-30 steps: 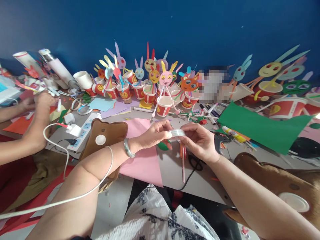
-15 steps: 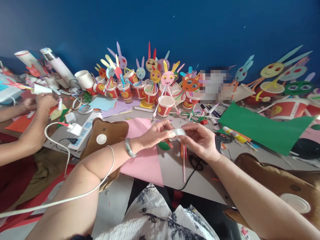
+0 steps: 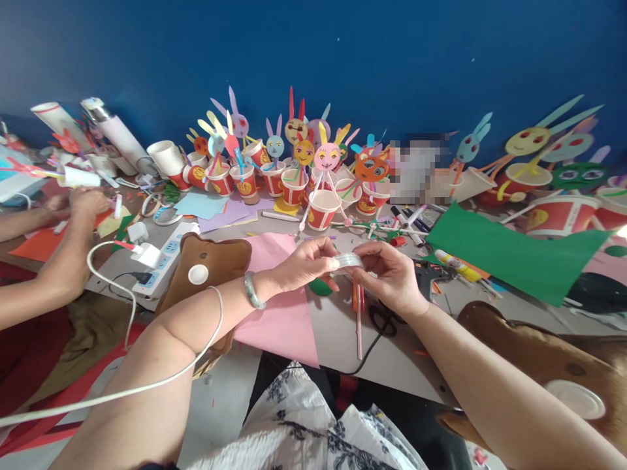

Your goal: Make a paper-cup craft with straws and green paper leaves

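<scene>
Clear tape roll (image 3: 349,260) is held just above the worktop (image 3: 337,326), mid-scene, near the right edge of the pink paper (image 3: 279,313). Left hand (image 3: 301,264) pinches its left side, right hand (image 3: 394,279) its right. Both sets of fingers are clenched on it, probably steadying it to find the end. The loose end is hidden by fingertips. A far patch (image 3: 416,171) is blurred out. Another person's hand (image 3: 85,202) is at far left, its arm cut off.

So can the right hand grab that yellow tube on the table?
Probably yes: the yellow tube lies uncovered near the right hand, nothing between, but that hand is busy pinching the tape roll.
</scene>
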Demonstrator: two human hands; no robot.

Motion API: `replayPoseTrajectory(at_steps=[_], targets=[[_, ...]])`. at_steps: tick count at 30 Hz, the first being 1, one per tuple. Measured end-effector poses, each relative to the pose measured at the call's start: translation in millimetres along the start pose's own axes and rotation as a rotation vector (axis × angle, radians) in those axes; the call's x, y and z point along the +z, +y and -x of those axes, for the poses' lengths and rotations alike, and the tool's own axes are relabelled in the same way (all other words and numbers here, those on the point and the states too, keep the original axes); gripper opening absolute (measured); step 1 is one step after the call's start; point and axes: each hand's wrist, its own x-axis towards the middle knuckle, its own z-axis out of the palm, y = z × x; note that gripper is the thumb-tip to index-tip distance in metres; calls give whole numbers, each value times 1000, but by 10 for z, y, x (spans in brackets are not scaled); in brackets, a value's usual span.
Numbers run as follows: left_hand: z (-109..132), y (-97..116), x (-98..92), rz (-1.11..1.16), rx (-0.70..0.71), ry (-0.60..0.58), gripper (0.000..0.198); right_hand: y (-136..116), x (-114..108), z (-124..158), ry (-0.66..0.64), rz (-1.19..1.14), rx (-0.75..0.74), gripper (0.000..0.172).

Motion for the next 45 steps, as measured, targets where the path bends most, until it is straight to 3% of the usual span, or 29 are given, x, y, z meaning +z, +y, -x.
replayPoseTrajectory(at_steps=[7,15,23,29,37,45], targets=[[-19,-16,22,29,55,24,20,37,4,7,16,44,-13,31],[9,-33,-3,-57,34,30,28,-7,21,7,-1,87,-80,18],[6,-12,17,-45,42,33,17,-5,8,8,29,93,-31,24],[1,-4,53,1,50,50,29,-15,18,7,6,75,-59,17],[11,-34,12,-21,54,28,23,12,17,9,32,89,-41,19],[10,-45,-10,-24,39,10,29,-27,26,6,6,119,-66,18]])
